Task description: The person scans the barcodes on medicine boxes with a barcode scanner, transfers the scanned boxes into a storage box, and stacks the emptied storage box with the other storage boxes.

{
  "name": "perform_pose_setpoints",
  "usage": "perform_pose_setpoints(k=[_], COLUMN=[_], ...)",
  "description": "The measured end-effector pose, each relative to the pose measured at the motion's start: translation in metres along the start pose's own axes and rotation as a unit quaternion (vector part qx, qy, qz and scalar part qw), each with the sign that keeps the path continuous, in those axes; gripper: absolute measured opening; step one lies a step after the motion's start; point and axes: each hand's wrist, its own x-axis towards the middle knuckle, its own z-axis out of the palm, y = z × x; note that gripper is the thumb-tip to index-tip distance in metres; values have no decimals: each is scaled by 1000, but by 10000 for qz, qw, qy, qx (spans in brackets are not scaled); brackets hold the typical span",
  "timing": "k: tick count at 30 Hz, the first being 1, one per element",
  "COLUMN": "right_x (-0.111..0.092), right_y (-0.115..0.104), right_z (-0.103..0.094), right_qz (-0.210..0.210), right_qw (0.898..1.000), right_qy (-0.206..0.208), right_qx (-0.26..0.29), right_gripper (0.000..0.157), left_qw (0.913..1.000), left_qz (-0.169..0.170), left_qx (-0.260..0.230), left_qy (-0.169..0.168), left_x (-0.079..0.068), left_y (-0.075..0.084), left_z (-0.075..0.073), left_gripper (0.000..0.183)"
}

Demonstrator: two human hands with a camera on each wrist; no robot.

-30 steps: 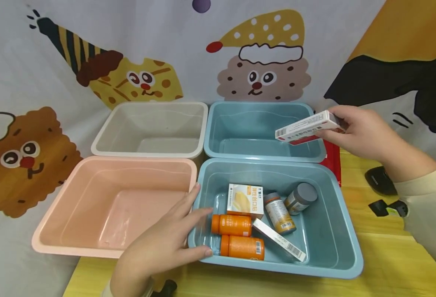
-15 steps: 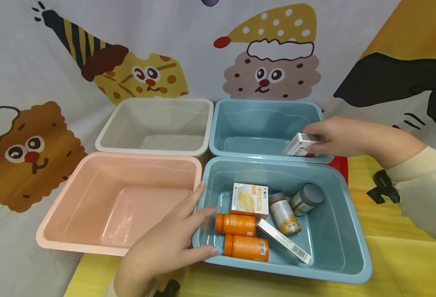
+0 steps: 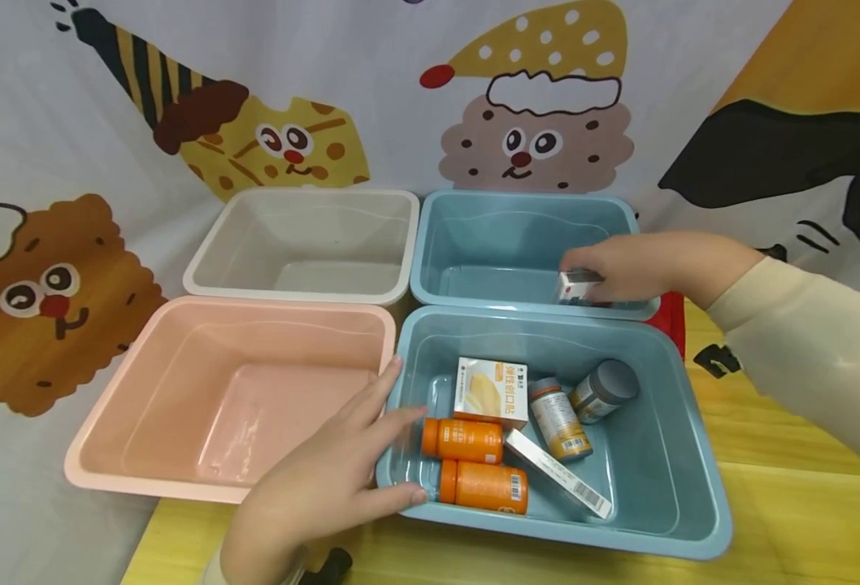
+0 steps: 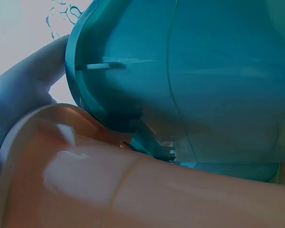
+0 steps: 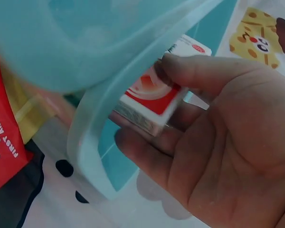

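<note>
My right hand (image 3: 627,266) grips a white and red medicine box (image 3: 578,286), held low inside the back blue bin (image 3: 466,213) near its right end. In the right wrist view the thumb and fingers pinch the box (image 5: 154,97) from both sides. My left hand (image 3: 327,455) rests with spread fingers on the left rim of the front blue bin (image 3: 664,422). In that bin lie two orange bottles (image 3: 462,440), a bandage box (image 3: 492,390), a slim white box (image 3: 558,474), a yellow-labelled bottle (image 3: 560,418) and a grey-capped bottle (image 3: 605,390).
A pink bin (image 3: 276,414) stands front left, and a beige bin (image 3: 335,236) behind it. A red first aid kit pouch (image 5: 4,137) lies right of the back blue bin. The yellow wood-grain table (image 3: 781,487) shows along the front and right.
My right hand has moved left and down with the medicine box, from above the back blue bin's right rim into the bin. The left hand stays on the front bin's rim.
</note>
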Motion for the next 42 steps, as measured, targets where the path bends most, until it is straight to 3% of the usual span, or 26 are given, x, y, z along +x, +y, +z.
perform_pose_setpoints(k=[12, 24, 35, 42], right_x=[10, 18, 23, 27], right_y=[-3, 5, 11, 12], right_z=[4, 7, 12, 10], right_qz=[179, 332, 475, 593], right_qw=[9986, 9978, 9953, 9882], right_qy=[-467, -525, -692, -1214], right_qx=[-192, 217, 481, 718], right_gripper=[43, 51, 47, 45], left_qw=[10000, 10000, 9997, 9996], left_qz=[58, -14, -193, -225], left_qx=[50, -36, -133, -100], left_qy=[39, 13, -56, -99], left_x=[1, 1, -1, 0], left_y=[1, 2, 2, 1], left_z=[0, -1, 0, 0], left_gripper=[78, 80, 80, 81])
